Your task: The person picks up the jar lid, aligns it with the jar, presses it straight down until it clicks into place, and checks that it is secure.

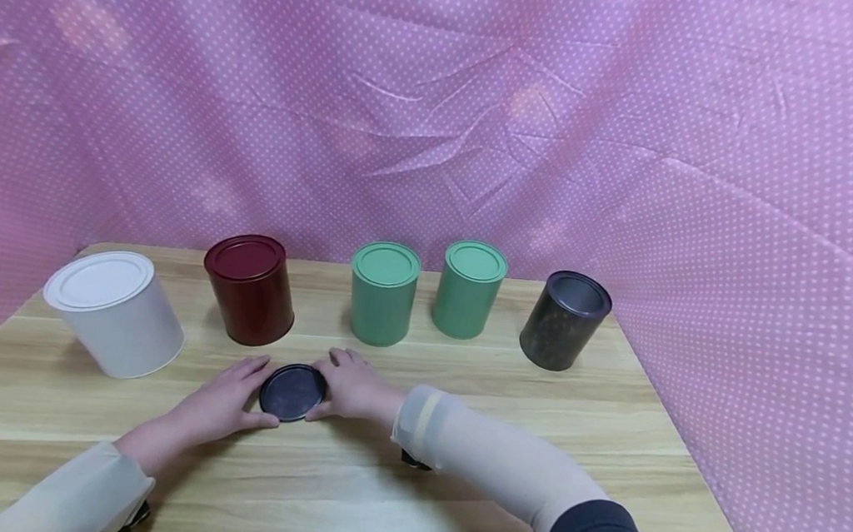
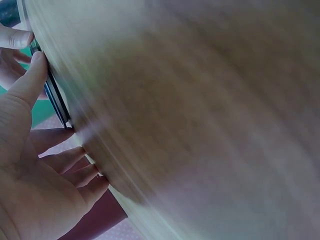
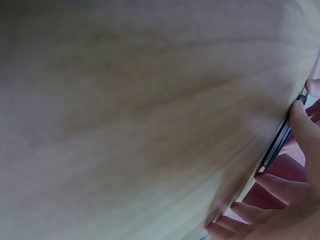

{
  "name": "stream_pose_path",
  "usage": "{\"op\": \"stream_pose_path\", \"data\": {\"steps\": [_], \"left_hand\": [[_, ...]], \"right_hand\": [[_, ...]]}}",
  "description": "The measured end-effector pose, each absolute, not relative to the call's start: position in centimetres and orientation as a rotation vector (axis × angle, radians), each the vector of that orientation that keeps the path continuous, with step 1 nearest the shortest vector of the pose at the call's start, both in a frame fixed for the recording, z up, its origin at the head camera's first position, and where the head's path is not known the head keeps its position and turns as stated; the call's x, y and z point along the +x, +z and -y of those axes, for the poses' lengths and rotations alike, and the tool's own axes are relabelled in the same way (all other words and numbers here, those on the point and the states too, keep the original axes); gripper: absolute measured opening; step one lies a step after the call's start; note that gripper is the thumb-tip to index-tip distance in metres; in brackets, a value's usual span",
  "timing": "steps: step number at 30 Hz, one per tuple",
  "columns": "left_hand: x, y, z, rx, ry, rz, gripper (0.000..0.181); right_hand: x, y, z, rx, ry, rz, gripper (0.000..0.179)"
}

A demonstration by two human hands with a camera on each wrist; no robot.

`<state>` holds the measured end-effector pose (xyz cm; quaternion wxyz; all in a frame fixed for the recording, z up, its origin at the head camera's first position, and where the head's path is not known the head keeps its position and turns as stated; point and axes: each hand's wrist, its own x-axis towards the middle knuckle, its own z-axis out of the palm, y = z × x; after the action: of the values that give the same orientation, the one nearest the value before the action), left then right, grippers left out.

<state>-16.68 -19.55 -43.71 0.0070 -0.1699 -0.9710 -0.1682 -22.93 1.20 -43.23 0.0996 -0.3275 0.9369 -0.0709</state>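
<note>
A round black can lid [image 1: 293, 392] lies level between both hands, at or just above the wooden table. On its left edge, the left hand [image 1: 226, 401] grips the rim between thumb and index finger. The right hand [image 1: 353, 387] holds the opposite edge in the same way, its thumb at the near side. From the side, the lid's thin dark rim [image 2: 57, 100] shows between the left thumb and index finger, with the other fingertips down near the wood. The right wrist view shows the rim [image 3: 276, 146] against the right hand's fingers.
Behind the hands stand a white can [image 1: 121, 321], a dark red can [image 1: 253, 294], two green cans [image 1: 382, 304] and a black can [image 1: 558, 331] without its lid. The wooden table [image 1: 288, 489] meets pink dotted cloth [image 1: 422, 132] at its back and sides.
</note>
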Motion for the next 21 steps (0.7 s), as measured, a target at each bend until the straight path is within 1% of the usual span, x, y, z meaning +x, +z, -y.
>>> {"op": "stream_pose_path", "data": {"steps": [6, 11, 16, 21], "left_hand": [[-16.6, -43.5, 19.6, -0.535, -0.535, 3.044, 0.080], [-17.1, -43.2, 19.9, -0.556, -0.582, 3.050, 0.082], [-17.9, -42.8, 20.4, -0.593, -0.685, 3.011, 0.075], [-18.5, -42.4, 20.6, -0.614, -0.736, 3.014, 0.071]], "right_hand": [[-22.8, -43.0, -1.4, -0.973, -0.234, -2.752, 0.078], [-23.4, -42.9, -1.5, -1.003, -0.299, -2.723, 0.077], [-24.2, -42.8, -1.4, -1.082, -0.347, -2.720, 0.074], [-24.7, -42.5, -1.3, -1.036, -0.392, -2.696, 0.079]]}}
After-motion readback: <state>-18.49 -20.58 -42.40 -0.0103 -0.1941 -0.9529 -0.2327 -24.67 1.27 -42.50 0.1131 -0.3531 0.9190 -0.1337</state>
